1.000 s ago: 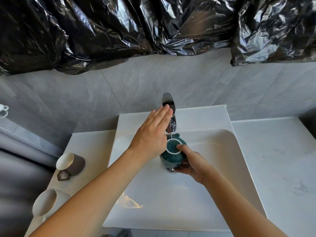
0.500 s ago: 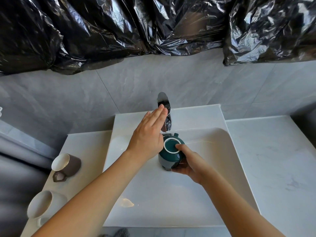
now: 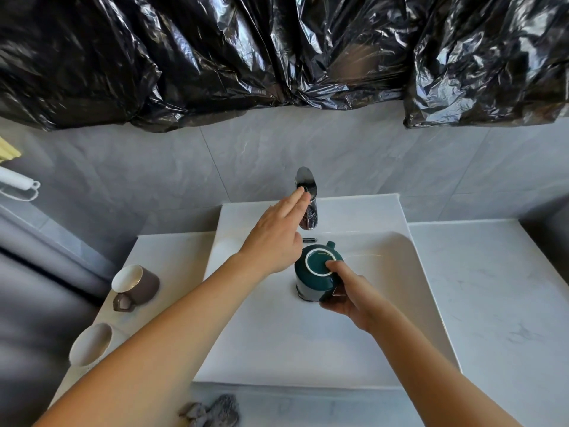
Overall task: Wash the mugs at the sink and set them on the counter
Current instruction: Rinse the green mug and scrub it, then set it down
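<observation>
While upturned, glossy teal mug [image 3: 317, 274] shows white-ringed base.

Grey marbled wall tiles [image 3: 261, 155] under crinkled black plastic sheeting [image 3: 277, 50]

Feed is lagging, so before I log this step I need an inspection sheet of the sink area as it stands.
Surface: pale marbled counter around a white rectangular sink basin.
Job's things: dark green ceramic mug, held upside down over the basin; grey-brown mug with angular handle and white mug, both on their sides, left counter.
Clutter: grey scrubber at near edge.
Grippers: left hand flat, fingertips on chrome tap; right hand grips green mug.
Cables: nothing seen.
Surroundings: grey tiled wall, black plastic sheeting above.
</observation>
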`<action>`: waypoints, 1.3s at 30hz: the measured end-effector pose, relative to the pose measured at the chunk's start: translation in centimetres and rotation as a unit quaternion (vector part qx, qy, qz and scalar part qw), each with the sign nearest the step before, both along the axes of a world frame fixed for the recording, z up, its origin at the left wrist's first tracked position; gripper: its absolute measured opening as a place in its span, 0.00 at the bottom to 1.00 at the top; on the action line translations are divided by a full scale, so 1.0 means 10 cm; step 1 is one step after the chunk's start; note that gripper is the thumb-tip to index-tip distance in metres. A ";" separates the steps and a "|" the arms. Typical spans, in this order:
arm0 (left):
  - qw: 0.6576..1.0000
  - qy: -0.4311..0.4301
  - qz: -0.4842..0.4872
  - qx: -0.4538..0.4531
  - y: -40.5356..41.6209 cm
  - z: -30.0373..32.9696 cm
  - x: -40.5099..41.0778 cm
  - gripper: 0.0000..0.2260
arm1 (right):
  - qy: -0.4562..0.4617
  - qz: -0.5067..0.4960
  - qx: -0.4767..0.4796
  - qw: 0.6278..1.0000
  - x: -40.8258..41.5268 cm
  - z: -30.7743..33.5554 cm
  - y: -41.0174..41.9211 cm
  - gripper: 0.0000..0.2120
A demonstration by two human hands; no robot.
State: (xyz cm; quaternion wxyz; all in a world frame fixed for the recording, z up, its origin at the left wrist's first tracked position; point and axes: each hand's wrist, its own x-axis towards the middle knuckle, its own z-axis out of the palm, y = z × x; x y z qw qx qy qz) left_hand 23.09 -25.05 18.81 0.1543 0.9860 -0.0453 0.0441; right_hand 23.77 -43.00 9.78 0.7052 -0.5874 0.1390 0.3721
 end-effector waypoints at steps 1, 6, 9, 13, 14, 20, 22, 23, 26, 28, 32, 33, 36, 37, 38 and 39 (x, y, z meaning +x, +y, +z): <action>0.998 0.000 0.015 -0.054 0.00 -0.04 -0.08 0.30 | -0.004 -0.001 0.001 1.000 -0.04 0.00 -0.01 0.16; 0.906 0.215 0.171 -0.323 0.08 -0.42 -0.49 0.34 | -0.027 -0.020 0.040 0.999 -0.20 0.00 -0.02 0.14; 0.835 0.250 0.194 -0.451 0.15 -0.58 -0.61 0.39 | -0.042 -0.013 0.056 0.997 -0.28 0.02 0.04 0.13; 0.799 0.275 0.166 -0.508 0.22 -0.63 -0.66 0.32 | -0.061 -0.011 0.071 0.996 -0.38 -0.03 0.13 0.11; 0.795 0.285 0.158 -0.512 0.24 -0.65 -0.67 0.33 | -0.066 -0.008 0.071 0.995 -0.40 -0.05 0.14 0.11; 0.792 0.254 0.112 -0.544 0.37 -0.96 -0.72 0.24 | -0.110 0.055 0.077 0.989 -0.49 -0.35 0.18 0.15; 0.800 0.211 0.105 -0.552 0.38 -1.08 -0.74 0.22 | -0.129 0.074 0.077 0.986 -0.50 -0.46 0.21 0.16; 0.813 0.185 0.095 -0.544 0.38 -1.14 -0.76 0.21 | -0.137 0.073 0.077 0.985 -0.51 -0.50 0.22 0.15; 0.871 0.098 0.070 -0.476 0.39 -1.34 -0.84 0.20 | -0.168 0.058 0.081 0.981 -0.52 -0.58 0.21 0.17; 0.903 0.042 0.061 -0.424 0.40 -1.45 -0.88 0.25 | -0.191 0.041 0.069 0.978 -0.53 -0.58 0.19 0.22; 0.952 -0.055 -0.005 -0.302 0.42 -1.57 -0.96 0.43 | -0.287 -0.007 -0.020 0.958 -0.64 -0.54 0.17 0.17; 0.961 -0.078 -0.030 -0.264 0.42 -1.56 -0.99 0.44 | -0.306 -0.018 -0.037 0.951 -0.69 -0.52 0.18 0.17; 0.972 -0.147 -0.088 -0.157 0.37 -1.54 -1.12 0.45 | -0.360 -0.044 -0.099 0.927 -0.82 -0.55 0.16 0.14; 0.971 -0.167 -0.104 -0.133 0.34 -1.55 -1.15 0.44 | -0.373 -0.053 -0.119 0.919 -0.86 -0.56 0.15 0.14; 0.969 -0.185 -0.121 -0.113 0.32 -1.55 -1.18 0.44 | -0.382 -0.064 -0.134 0.912 -0.90 -0.58 0.13 0.14; 0.965 -0.202 -0.137 -0.091 0.31 -1.57 -1.19 0.44 | -0.391 -0.077 -0.146 0.906 -0.94 -0.58 0.11 0.14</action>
